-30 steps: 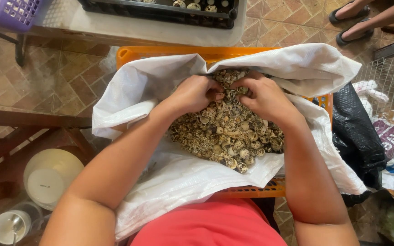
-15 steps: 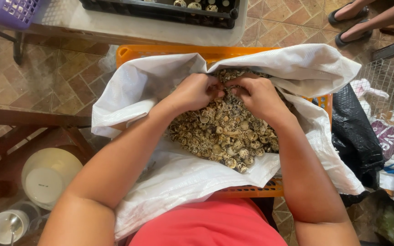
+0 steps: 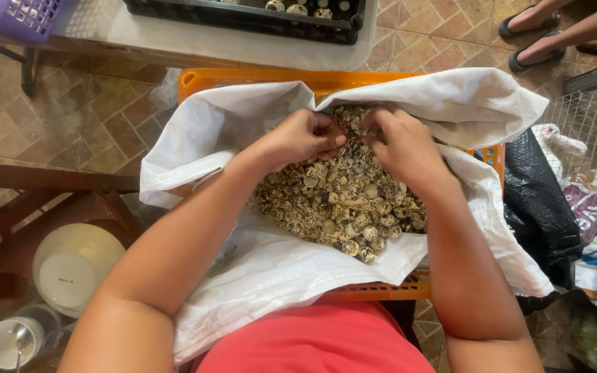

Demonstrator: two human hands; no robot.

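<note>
A terracotta tiled floor (image 3: 98, 117) is seen all around, with a pale tabletop (image 3: 195, 45) at twelve o'clock carrying a black tray (image 3: 243, 15). At centre, an orange crate (image 3: 257, 77) is lined with a white woven sack (image 3: 450, 103), and a heap of small speckled shells (image 3: 343, 200) is held inside it. A black plastic bag (image 3: 537, 207) is slumped at three o'clock, a white lidded tub (image 3: 77, 269) at eight. Over the heap's far edge, the left hand (image 3: 305, 137) and right hand (image 3: 399, 141) are brought together, fingers curled and pinched on something too small to tell.
</note>
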